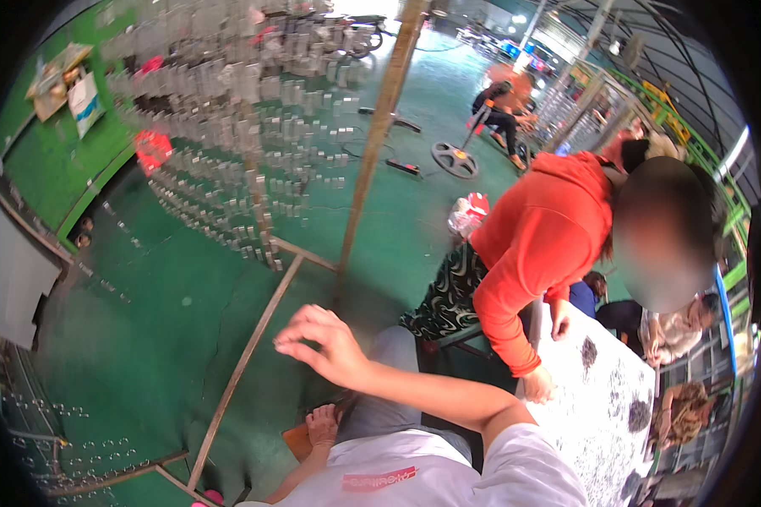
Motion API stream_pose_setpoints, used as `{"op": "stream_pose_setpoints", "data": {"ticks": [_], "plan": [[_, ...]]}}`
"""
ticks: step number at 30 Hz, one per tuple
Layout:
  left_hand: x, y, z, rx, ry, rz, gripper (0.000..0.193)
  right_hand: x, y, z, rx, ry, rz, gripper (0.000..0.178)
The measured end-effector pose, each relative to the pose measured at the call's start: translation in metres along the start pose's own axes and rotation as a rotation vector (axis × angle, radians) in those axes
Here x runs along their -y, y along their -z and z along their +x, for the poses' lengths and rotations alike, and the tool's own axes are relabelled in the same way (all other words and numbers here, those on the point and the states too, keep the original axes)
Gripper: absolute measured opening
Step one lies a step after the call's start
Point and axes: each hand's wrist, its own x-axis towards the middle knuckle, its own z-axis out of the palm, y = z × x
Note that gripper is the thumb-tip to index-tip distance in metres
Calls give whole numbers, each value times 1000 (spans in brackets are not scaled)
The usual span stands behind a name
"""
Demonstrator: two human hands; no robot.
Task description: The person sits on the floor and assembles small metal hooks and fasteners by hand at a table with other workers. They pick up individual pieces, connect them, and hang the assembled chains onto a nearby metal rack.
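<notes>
Your right hand is hovering in the air in front of your bent leg, its fingers curling loosely and its thumb standing apart from them; it is showing nothing in its grasp. Your left hand is lying lower and nearer your body, back up, just beside that leg. You are keeping its palm side out of sight, so whether it is gripping anything cannot be told. Just left of it, a brown board is peeking out.

Nearest to your right hand, on its left and apart from it, a wooden bar is slanting down toward the lower left. Farther beyond that hand, a tall wooden post is rising, and to the far left many small clear pieces are hanging in rows.

Well to the right of your right hand, a white table is carrying dark specks and patches. At its edge, a co-worker in an orange top is leaning over, one hand reaching the surface. Beyond your right hand, farther off on the green floor, a red and white bag is lying.
</notes>
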Motion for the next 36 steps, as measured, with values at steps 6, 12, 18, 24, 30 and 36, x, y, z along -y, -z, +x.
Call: {"op": "stream_pose_setpoints", "data": {"ticks": [6,12,18,24,30,36], "plan": [[12,6,1,100,2,-78,32,34,89,-97,-220,-178,-84,9],[16,52,40,401,-40,-450,28,67,152,-181,-425,-354,-220,10],[-110,131,160,285,-630,-867,18,103,193,-255,-554,-484,-306,9],[-306,185,172,370,-1211,-1275,23,144,206,-308,-712,-524,-361,7],[-456,180,107,648,-1501,-1270,15,177,208,-350,-881,-614,-374,6],[-561,137,84,721,-1681,-817,15,188,214,-388,-1038,-733,-403,7]]}}
